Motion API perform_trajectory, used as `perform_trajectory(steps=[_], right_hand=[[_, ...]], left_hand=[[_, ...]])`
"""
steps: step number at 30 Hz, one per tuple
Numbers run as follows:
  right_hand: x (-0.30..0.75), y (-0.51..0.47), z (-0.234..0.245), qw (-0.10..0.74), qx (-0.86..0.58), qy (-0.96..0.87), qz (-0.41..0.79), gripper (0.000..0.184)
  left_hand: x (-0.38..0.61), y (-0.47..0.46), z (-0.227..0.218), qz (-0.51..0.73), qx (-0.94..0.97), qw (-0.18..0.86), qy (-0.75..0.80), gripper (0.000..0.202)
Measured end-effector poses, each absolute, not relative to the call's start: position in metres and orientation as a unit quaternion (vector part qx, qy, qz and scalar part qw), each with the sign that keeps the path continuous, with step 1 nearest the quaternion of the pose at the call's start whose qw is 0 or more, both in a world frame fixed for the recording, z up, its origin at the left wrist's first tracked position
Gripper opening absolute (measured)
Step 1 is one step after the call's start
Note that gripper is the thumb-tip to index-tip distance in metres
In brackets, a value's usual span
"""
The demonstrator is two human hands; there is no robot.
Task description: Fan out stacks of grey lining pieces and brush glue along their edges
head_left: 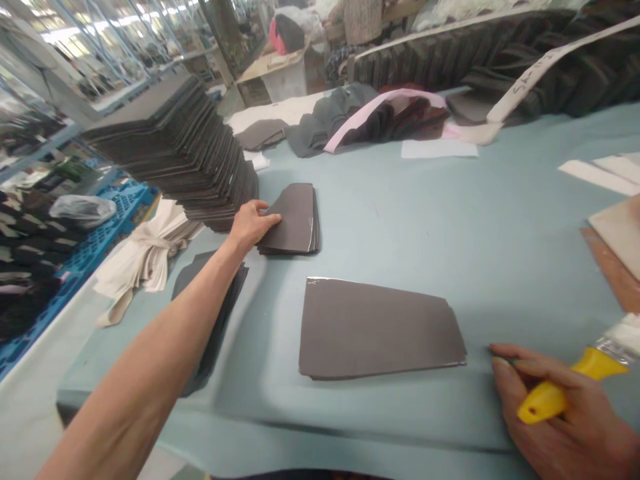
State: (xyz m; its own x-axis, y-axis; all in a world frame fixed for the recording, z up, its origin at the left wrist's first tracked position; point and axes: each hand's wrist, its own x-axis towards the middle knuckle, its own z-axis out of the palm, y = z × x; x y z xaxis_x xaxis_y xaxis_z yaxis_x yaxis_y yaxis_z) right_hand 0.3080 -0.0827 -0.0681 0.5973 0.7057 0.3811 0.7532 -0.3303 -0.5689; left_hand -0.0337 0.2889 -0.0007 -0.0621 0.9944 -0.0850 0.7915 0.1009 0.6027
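My left hand [251,223] reaches across the blue-grey table [400,213] and pinches the top piece of a small stack of dark grey cut fabric pieces [295,220]. In front of me a larger dark grey cut panel [377,328] lies flat on the table. My right hand [555,407] rests at the panel's right, gripping a brush with a yellow handle [560,393] and white bristles, its fingertips just off the panel's corner.
A tall leaning stack of dark cut pieces [175,143] stands at the left. A flat dark pile [220,313] and cream cloth strips [145,257] lie near the left edge. Grey and maroon bundles [370,117], white paper slips and brown card patterns [615,253] sit farther off.
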Motion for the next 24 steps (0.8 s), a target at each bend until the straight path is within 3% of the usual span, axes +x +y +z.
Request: perform_trajectory(steps=[8,12,16,24], right_hand=[[0.309,-0.081,-0.071,0.341,-0.813,-0.462,-0.099,0.032],[0.309,-0.08,-0.074,0.352,-0.79,-0.486,-0.13,0.035],[0.308,-0.078,-0.075,0.375,-0.77,-0.494,-0.15,0.026],[0.306,-0.083,-0.053,0.382,-0.789,-0.473,-0.086,0.027]], left_hand=[[-0.035,0.24,0.025,0.22,0.681,0.149,0.682,0.048],[-0.041,0.19,0.03,0.256,0.696,0.208,0.638,0.047],[-0.039,0.125,0.023,0.286,0.681,0.295,0.606,0.06],[-0.008,0.043,0.006,0.303,0.639,0.402,0.581,0.065]])
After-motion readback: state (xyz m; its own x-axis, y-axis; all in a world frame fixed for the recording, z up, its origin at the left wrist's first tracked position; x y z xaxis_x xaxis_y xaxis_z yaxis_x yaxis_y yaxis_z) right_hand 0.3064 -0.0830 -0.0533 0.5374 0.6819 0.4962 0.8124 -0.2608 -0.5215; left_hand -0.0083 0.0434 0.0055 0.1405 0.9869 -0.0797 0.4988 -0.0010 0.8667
